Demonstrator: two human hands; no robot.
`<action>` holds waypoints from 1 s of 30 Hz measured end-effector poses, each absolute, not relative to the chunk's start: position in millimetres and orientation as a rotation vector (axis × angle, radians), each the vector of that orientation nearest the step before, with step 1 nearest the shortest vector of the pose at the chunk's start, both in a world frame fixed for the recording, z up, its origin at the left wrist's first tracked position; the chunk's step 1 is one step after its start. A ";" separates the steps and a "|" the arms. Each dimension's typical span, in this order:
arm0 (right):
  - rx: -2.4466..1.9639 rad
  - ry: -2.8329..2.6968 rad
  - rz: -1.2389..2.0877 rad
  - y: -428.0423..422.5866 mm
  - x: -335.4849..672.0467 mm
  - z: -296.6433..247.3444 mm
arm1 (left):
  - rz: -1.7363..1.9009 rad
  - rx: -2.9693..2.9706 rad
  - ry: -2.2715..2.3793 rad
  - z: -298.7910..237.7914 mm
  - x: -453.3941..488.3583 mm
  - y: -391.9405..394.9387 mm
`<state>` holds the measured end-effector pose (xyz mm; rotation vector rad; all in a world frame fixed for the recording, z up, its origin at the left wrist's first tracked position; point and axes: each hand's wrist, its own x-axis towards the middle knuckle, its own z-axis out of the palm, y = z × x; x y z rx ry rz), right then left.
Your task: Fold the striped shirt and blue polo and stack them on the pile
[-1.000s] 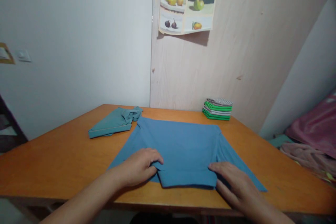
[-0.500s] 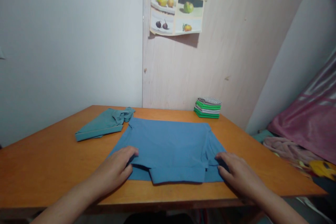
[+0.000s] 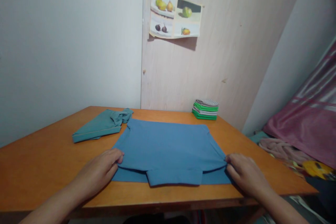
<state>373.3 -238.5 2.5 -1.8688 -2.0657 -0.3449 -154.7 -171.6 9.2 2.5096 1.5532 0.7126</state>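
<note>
A blue shirt (image 3: pixel 168 143) lies spread on the wooden table, its collar-like flap (image 3: pixel 174 177) toward the near edge. My left hand (image 3: pixel 106 166) pinches the upper layer at the shirt's near left corner. On the opposite side, my right hand (image 3: pixel 244 171) has the near right corner between thumb and fingers. Between the two hands the upper layer is stretched fairly flat and lifted slightly off a lower layer of the same blue cloth, which shows below it on both sides of the flap.
A teal garment (image 3: pixel 97 126), partly folded with one end bunched, lies at the table's (image 3: pixel 47 161) back left. A stack of folded green, grey and striped cloths (image 3: pixel 205 109) stands at the back right. Fruit pictures (image 3: pixel 175 15) hang on the wall. Pink fabric (image 3: pixel 294 119) is at the right.
Both hands have moved outward and closed on the shirt's near corners. The upper layer has widened, and the creases on its right side have smoothed out. The view has shifted slightly.
</note>
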 end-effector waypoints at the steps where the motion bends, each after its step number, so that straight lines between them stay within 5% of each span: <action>1: -1.869 -2.079 -0.298 -240.2 375.0 3.1 | 0.693 2.497 1.538 10.3 -156.7 -171.0; 10: -1.796 -1.921 -0.111 -210.1 381.9 -8.1 | 0.768 2.429 1.531 34.1 -133.8 -161.9; 18: -1.978 -2.152 -0.082 -192.5 413.1 -64.5 | 0.269 2.494 1.560 11.2 -137.3 -170.7; 30: -1.992 -2.080 -0.046 -177.9 370.1 -34.6 | 0.404 2.533 1.560 23.3 -113.8 -142.2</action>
